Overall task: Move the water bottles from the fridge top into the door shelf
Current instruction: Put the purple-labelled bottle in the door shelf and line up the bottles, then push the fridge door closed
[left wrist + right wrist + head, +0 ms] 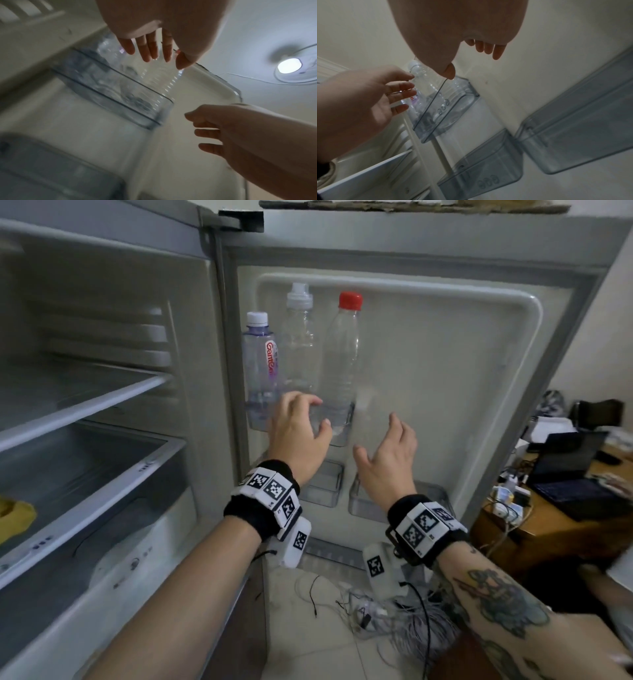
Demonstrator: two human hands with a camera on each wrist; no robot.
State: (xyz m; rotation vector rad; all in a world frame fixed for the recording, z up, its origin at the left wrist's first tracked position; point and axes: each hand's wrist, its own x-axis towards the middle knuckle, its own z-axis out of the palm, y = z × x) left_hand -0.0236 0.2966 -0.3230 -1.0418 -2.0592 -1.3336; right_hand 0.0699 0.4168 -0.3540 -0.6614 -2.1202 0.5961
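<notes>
Three clear water bottles stand upright in the small clear door shelf (pixel 339 436) of the open fridge door: a short one with a white cap and red label (pixel 260 371), a taller one with a clear sport cap (pixel 299 344), and a red-capped one (pixel 340 361). My left hand (pixel 301 422) hovers just in front of the shelf, fingers loosely spread and holding nothing. My right hand (pixel 387 453) floats to the right of the shelf, open and empty. The wrist views show the left hand (pixel 154 51) and the right hand (pixel 471 54) with straight fingers near the shelf (pixel 130 88).
Two empty clear door bins (pixel 325 484) (pixel 370 505) hang lower on the door. The fridge interior with white shelves (pixel 85 405) lies at left. Cables (pixel 370 611) lie on the floor. A desk with a laptop (pixel 575 474) stands at right.
</notes>
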